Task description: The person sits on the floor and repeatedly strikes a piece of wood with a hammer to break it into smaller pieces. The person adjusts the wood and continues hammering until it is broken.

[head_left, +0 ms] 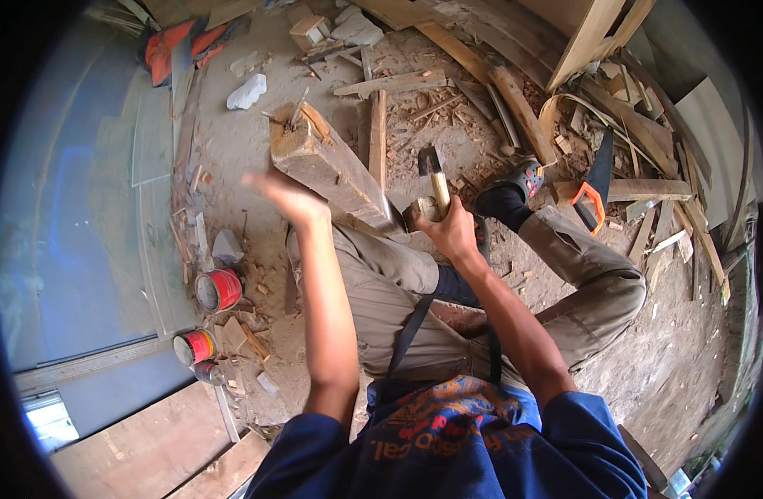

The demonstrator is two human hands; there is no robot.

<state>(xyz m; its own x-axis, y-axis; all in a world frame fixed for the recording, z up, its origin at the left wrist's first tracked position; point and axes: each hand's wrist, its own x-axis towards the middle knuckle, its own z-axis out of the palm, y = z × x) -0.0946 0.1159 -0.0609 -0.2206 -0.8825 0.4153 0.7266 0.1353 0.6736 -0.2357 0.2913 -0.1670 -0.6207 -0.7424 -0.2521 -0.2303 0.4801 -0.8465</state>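
A thick squared timber lies tilted in front of me, its near end by my bent leg. Thin upright pieces, too small to name, stick up at its far end. My left hand is open along the timber's left side, fingers stretched out and blurred; I cannot tell whether it touches the wood. Right of the timber, my right hand is closed around the pale wooden handle of a short tool with a dark metal head. A small dark block shows beside that hand.
An orange-handled handsaw leans among scrap boards at right. Two red cans stand at left, near glass-like sheets. A white lump lies beyond the timber. Wood chips and loose planks litter the floor.
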